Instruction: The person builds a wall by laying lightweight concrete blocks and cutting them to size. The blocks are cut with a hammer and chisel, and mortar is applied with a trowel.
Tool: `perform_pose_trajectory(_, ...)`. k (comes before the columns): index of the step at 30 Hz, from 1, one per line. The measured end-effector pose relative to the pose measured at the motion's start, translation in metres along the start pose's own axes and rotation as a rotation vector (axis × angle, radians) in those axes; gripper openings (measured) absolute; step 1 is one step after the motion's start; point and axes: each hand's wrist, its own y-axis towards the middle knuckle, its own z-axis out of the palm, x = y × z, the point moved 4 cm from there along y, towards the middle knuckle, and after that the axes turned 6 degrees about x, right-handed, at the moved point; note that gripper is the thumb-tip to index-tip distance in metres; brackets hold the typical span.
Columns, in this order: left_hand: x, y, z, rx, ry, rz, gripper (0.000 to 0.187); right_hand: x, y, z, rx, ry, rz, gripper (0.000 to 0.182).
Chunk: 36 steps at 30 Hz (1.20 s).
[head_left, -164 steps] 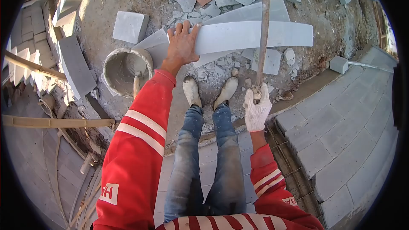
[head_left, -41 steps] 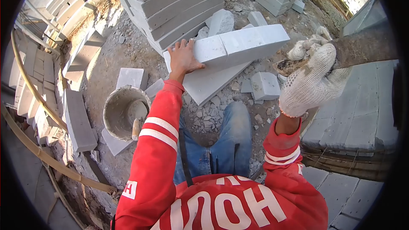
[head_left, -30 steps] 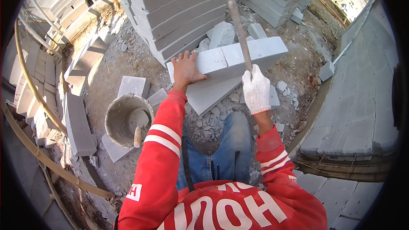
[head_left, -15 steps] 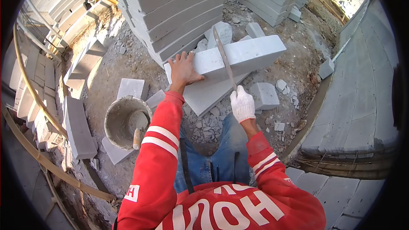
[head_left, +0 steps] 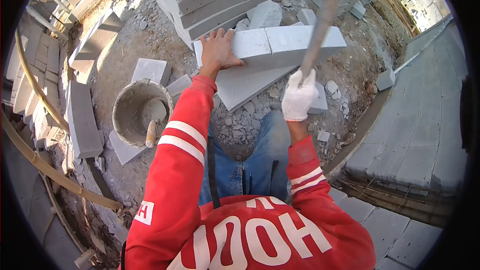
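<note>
A long light-grey concrete block point(head_left: 250, 45) lies across a second block slab point(head_left: 245, 87) on the ground, with a thin dark line running across its top and front near the middle. My left hand point(head_left: 219, 52) is bare and grips the block's left end, fingers over the top and thumb on the front side. In my right hand point(head_left: 300, 97), which wears a white knitted glove, is the handle end of a machete point(head_left: 320, 27). Its blade is raised, blurred by motion, and passes in front of the block's right half without visible contact.
A mortar bucket point(head_left: 125, 120) with a wooden-handled trowel point(head_left: 151, 132) stands at left. Stacked blocks point(head_left: 220, 0) rise behind the work. Rubble point(head_left: 240, 130) covers the ground between my knees. A block wall point(head_left: 410, 120) runs along the right.
The machete has lifted off the block and swung up to the right. A line across the block now shows where the blade lay. My left hand stays on the block.
</note>
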Motion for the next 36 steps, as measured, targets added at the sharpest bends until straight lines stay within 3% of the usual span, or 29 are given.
perform_pose_trajectory(1, -0.001, 0.002, 0.000, -0.005, -0.002, 0.001, 0.108, -0.073, -0.038, 0.062, 0.434, -0.309, 0.043, 0.025)
perform_pose_trajectory(2, 0.000, 0.001, 0.000, 0.000, -0.007, 0.015, 0.109, -0.076, -0.051, 0.077, 0.406, -0.190, 0.159, 0.028)
perform_pose_trajectory(11, 0.000, 0.002, 0.000, 0.027, -0.004, 0.004, 0.109, -0.062, -0.024, 0.041, 0.500, -0.095, 0.110, 0.028)
perform_pose_trajectory(15, 0.000, 0.004, 0.001, 0.035, 0.000, -0.007, 0.108, 0.030, 0.034, -0.054, 0.136, 0.007, -0.026, 0.018)
perform_pose_trajectory(16, 0.000, 0.004, 0.002, 0.050, -0.005, -0.009, 0.108, 0.064, 0.051, -0.084, 0.085, 0.177, 0.003, 0.014)
perform_pose_trajectory(18, 0.000, 0.003, 0.001, 0.014, -0.019, 0.003, 0.108, 0.126, 0.080, -0.130, -0.222, 0.424, -0.297, 0.012)
perform_pose_trajectory(19, -0.001, 0.002, 0.003, 0.021, -0.019, 0.002, 0.108, 0.148, 0.092, -0.152, -0.294, 0.379, -0.474, 0.015)
perform_pose_trajectory(22, -0.001, 0.002, 0.000, 0.012, -0.013, -0.014, 0.109, 0.153, 0.094, -0.159, -0.403, 0.387, -0.663, 0.019)
perform_pose_trajectory(24, -0.002, 0.001, -0.002, 0.026, -0.008, -0.017, 0.110, 0.136, 0.073, -0.109, -0.461, 0.604, -0.499, 0.019)
perform_pose_trajectory(25, -0.001, 0.002, -0.005, 0.015, -0.011, -0.017, 0.110, 0.095, 0.049, -0.063, -0.358, 0.432, -0.213, 0.016)
perform_pose_trajectory(26, -0.001, 0.002, -0.005, 0.026, -0.014, -0.019, 0.111, 0.047, 0.023, -0.020, -0.102, -0.127, -0.221, 0.019)
perform_pose_trajectory(27, -0.003, 0.000, -0.004, 0.034, -0.019, -0.021, 0.112, -0.017, -0.004, 0.034, 0.259, -0.369, -0.101, 0.018)
perform_pose_trajectory(28, -0.006, -0.005, 0.002, 0.026, -0.026, -0.017, 0.112, -0.058, -0.026, 0.059, 0.452, -0.335, -0.001, 0.020)
perform_pose_trajectory(32, 0.001, 0.001, 0.001, -0.016, -0.009, 0.006, 0.113, -0.034, -0.005, 0.036, 0.387, -0.302, -0.052, 0.020)
perform_pose_trajectory(33, -0.001, 0.002, -0.001, -0.001, -0.027, -0.004, 0.112, 0.002, 0.017, 0.013, 0.362, -0.288, -0.042, 0.021)
perform_pose_trajectory(35, -0.002, 0.003, -0.004, 0.014, -0.026, -0.002, 0.111, 0.039, 0.055, -0.030, 0.212, -0.098, -0.055, 0.022)
perform_pose_trajectory(36, -0.002, 0.002, -0.003, 0.028, -0.023, -0.004, 0.109, 0.085, 0.069, -0.060, 0.094, 0.146, -0.043, 0.021)
